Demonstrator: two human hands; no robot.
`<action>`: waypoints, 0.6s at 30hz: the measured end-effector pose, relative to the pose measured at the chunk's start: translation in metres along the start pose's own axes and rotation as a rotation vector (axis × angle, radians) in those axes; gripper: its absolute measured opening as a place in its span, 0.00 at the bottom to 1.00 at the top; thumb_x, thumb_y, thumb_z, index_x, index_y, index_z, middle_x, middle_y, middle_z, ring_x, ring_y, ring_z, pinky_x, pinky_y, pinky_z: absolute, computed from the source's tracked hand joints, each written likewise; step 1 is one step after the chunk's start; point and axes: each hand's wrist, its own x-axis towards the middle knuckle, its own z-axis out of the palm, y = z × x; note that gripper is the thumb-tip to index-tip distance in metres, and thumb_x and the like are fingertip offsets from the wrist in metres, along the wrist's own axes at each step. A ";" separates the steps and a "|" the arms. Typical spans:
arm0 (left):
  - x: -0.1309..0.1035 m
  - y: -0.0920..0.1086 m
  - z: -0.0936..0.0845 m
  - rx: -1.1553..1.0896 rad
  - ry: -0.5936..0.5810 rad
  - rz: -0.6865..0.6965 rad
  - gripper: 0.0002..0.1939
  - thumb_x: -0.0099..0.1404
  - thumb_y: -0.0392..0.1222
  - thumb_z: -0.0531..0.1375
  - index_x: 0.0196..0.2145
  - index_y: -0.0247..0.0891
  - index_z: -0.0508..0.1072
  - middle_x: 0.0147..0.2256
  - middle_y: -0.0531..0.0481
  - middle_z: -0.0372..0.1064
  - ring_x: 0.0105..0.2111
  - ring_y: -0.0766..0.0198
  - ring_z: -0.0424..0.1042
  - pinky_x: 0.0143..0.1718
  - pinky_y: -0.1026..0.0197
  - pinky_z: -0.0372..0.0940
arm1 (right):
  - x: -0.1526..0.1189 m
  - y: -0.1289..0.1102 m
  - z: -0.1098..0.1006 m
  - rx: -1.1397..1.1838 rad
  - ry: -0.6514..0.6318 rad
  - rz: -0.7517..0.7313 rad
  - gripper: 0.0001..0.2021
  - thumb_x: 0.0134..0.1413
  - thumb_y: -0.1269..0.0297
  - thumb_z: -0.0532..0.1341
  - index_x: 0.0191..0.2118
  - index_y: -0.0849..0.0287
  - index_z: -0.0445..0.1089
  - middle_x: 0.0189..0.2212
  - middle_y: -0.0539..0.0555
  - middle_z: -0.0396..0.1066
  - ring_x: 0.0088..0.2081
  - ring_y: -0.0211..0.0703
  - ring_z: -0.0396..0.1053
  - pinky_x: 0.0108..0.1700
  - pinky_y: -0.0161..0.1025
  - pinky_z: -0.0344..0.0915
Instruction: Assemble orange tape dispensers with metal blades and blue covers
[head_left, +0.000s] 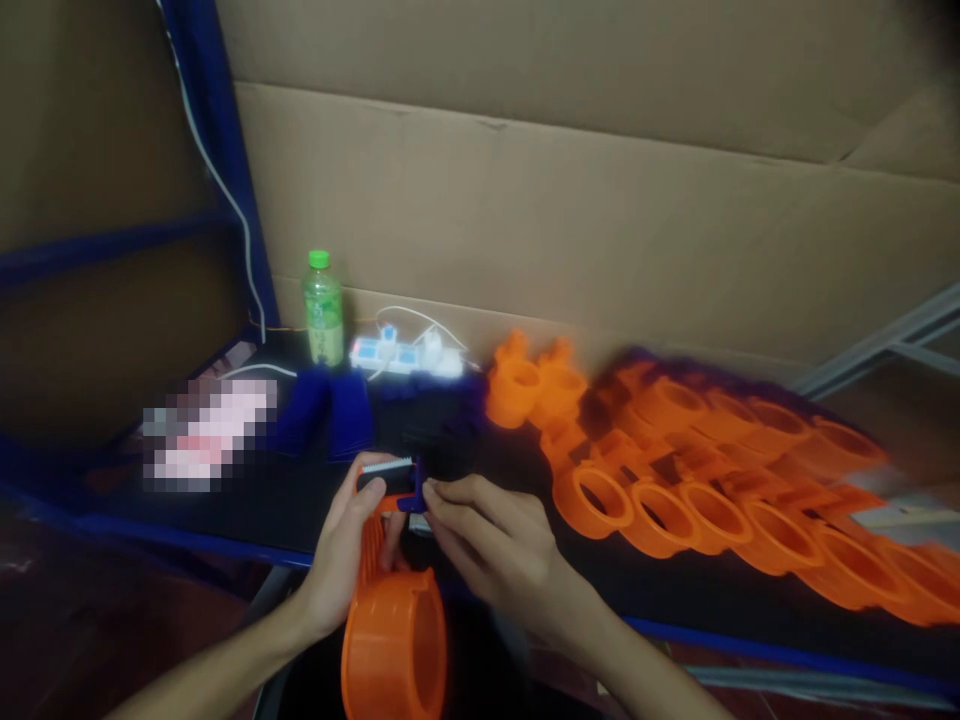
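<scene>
An orange tape dispenser (394, 640) hangs below my left hand (346, 540), its round hub lowest and nearest me. My left hand is closed around its upper part, thumb on the dark block beside a pale toothed strip (386, 466). With thumb and forefinger together, my right hand (499, 530) pinches a small dark blue plastic piece (420, 485) at the dispenser's end. That piece touches the orange body. Whether it is fully seated I cannot tell. Behind my hands, several dark blue parts (351, 415) lie on the black tabletop (247, 515).
Rows of orange dispensers (712, 515) cover the table's right side. A green-capped bottle (323, 310) and a white power strip (405, 357) with cables stand at the back, before a cardboard wall (562, 210). A blurred-out pinkish item (214, 430) lies left. A blue post (225, 150) rises at back left.
</scene>
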 end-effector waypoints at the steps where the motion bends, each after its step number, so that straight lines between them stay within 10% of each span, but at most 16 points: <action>1: 0.000 -0.001 -0.001 0.017 0.002 -0.003 0.17 0.67 0.54 0.59 0.48 0.43 0.68 0.15 0.60 0.60 0.14 0.68 0.58 0.21 0.65 0.63 | 0.000 0.000 -0.003 -0.014 -0.022 -0.008 0.07 0.62 0.74 0.62 0.45 0.61 0.75 0.39 0.56 0.78 0.36 0.37 0.78 0.36 0.30 0.75; 18: -0.008 -0.002 -0.006 0.085 -0.167 0.096 0.12 0.70 0.47 0.60 0.49 0.44 0.67 0.17 0.61 0.55 0.16 0.70 0.54 0.24 0.66 0.62 | 0.005 0.002 -0.017 0.285 -0.079 0.053 0.07 0.58 0.75 0.66 0.41 0.58 0.71 0.56 0.61 0.71 0.54 0.48 0.72 0.48 0.44 0.78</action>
